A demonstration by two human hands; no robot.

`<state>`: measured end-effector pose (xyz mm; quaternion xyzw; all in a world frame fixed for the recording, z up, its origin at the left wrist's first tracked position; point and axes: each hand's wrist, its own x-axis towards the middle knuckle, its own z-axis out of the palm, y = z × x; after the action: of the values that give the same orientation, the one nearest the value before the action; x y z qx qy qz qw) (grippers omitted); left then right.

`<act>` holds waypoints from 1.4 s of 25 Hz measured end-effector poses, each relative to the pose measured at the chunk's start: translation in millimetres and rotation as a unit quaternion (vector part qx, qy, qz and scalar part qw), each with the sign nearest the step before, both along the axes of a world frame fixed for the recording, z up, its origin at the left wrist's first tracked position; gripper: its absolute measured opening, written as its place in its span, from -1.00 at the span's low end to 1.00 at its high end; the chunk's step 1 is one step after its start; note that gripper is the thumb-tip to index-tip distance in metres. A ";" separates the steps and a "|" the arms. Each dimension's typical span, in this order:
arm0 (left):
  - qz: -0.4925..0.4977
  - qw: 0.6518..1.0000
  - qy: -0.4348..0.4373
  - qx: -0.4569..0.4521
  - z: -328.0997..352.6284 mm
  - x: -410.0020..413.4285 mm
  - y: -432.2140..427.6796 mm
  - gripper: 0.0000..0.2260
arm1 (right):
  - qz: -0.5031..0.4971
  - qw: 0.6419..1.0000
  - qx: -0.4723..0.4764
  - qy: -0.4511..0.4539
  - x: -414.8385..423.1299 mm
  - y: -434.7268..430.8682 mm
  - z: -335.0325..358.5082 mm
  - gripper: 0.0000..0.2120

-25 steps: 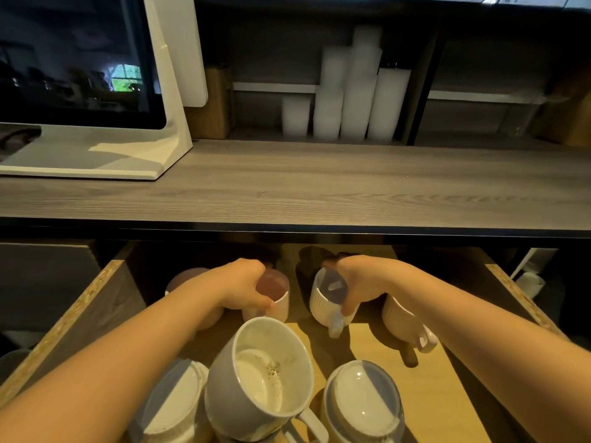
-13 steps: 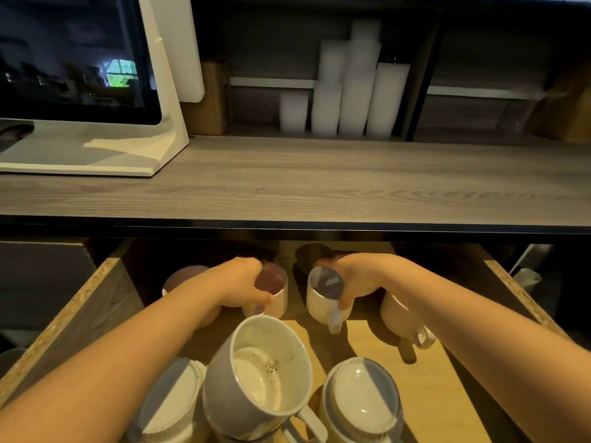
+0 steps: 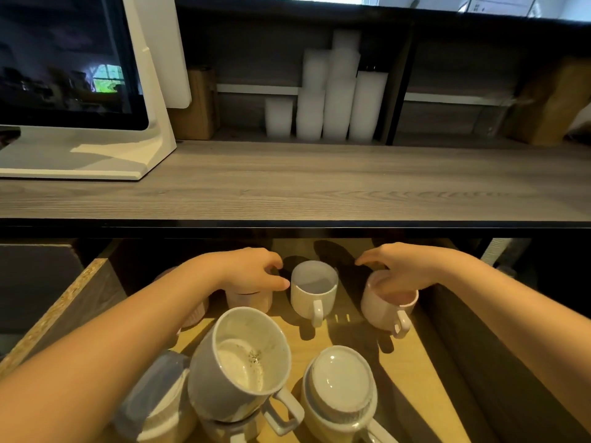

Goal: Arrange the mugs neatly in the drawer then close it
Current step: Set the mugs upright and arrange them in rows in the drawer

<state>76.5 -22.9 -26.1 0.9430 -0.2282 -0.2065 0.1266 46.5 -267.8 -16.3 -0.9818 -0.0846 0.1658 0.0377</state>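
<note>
**Two hands on the back row, drawer open**

Both hands are deep in the drawer (image 3: 425, 372), working the far row of mugs; arranging step is in hand, closing not yet begun.

Left hand (image 3: 252, 271) sits palm-down over a pinkish mug (image 3: 249, 300); fingers curled loosely over its rim, thumb tip pointing right, just short of the white ribbed mug (image 3: 315, 290); whether it truly grips or only rests, cannot tell. Right hand (image 3: 406, 270) drapes over the rim of a pale pink mug (image 3: 388, 306); fingers spread and half open, fingertips reaching left past the rim, thumb side inside or on the lip; looks like a light hold from above, not a firm clamp.

White ribbed mug stands free between the two sets of fingers, untouched; upright, mouth up, long axis vertical, handle pointing toward the camera. Pale pink mug under the right fingers tilts a little, mouth up, handle toward the camera and slightly right. Pinkish mug under the left fingers upright; handle hidden.

Nearer than the fingers: a large grey mug (image 3: 243, 362) lies tipped on another mug, mouth toward the camera, handle lower right; an inverted mug (image 3: 340, 383) base up to its right; another inverted one (image 3: 160, 398) under the left forearm.

Judgement: next move calls for squaring the back row, handles matched, then setting the tipped grey mug level; the stacked front cluster is the likely snag before the drawer can be pushed shut.
</note>
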 end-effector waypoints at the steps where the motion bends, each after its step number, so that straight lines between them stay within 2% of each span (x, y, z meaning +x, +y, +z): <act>1: -0.018 1.000 -0.004 0.014 5.4 -2.8 -8.2 -0.50 | -0.014 1.000 0.003 0.003 -3.3 -9.1 3.4 -0.43; 8: -0.099 0.991 -0.046 0.072 9.0 -12.4 -85.1 -0.52 | -0.075 0.997 0.028 -0.006 -15.3 -41.6 -19.3 -0.27; 13: -0.118 0.986 -0.046 0.111 -14.4 -10.6 -137.7 -0.54 | -0.077 0.996 0.038 0.007 -9.8 -45.4 -39.3 -0.43; 16: -0.107 0.987 -0.048 0.105 -24.3 -4.7 -149.0 -0.59 | -0.082 0.994 0.073 -0.008 -5.5 -53.2 -45.8 -0.45; 21: -0.090 0.989 -0.061 0.105 -34.9 2.6 -145.7 -0.62 | -0.091 0.989 0.105 -0.049 -2.4 -52.1 -52.5 -0.55; 29: -0.102 0.984 -0.089 0.115 -3.2 -19.8 -117.0 -0.52 | -0.053 0.994 0.028 -0.091 -11.1 -24.1 -28.8 -0.57; 35: -0.096 0.983 -0.072 0.140 45.5 -49.9 -47.2 -0.56 | 0.045 0.998 0.005 -0.040 -37.3 31.2 0.5 -0.58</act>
<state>26.7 -70.1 19.5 0.9376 -0.2950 -0.1788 -0.0440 9.2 -236.6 -15.8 -0.9826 -0.1310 0.1276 0.0319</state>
